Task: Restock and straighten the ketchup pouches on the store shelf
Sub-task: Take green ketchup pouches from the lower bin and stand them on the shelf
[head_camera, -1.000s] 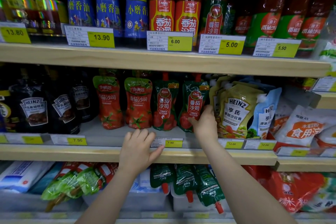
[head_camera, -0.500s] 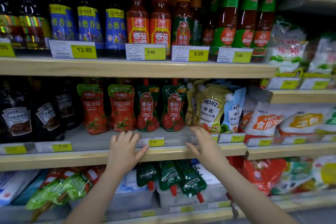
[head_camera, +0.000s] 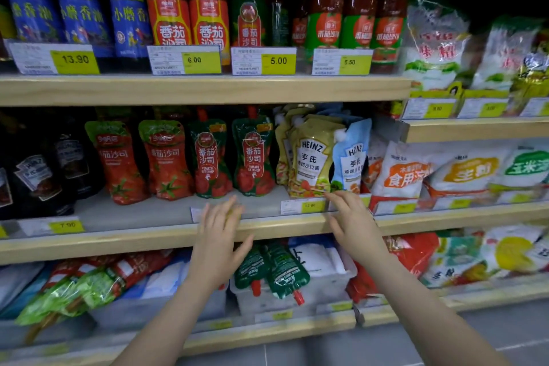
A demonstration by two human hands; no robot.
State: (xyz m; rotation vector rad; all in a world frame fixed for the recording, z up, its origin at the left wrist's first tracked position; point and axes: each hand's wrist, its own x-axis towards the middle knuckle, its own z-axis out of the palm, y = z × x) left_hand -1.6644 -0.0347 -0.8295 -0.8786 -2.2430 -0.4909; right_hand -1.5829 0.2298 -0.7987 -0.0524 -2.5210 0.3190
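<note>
just above both open hands (head_camera: pixel 285 235), four ketchup pouches (head_camera: pixel 190 160), upright, untouched

Right hand (head_camera: pixel 355 224) withdrawn from green ketchup pouch (head_camera: pixel 253 157) to shelf edge (head_camera: pixel 148 239), open, empty.

One cam only — head-worn, wide-angle, facing fwd and slightly down, square-on to the middle shelf (head_camera: pixel 166 239) at arm's reach. Upper shelf (head_camera: pixel 178 89) fills the top of frame, floor (head_camera: pixel 505 333) shows bottom right — edges bow from lens distortion.
</note>
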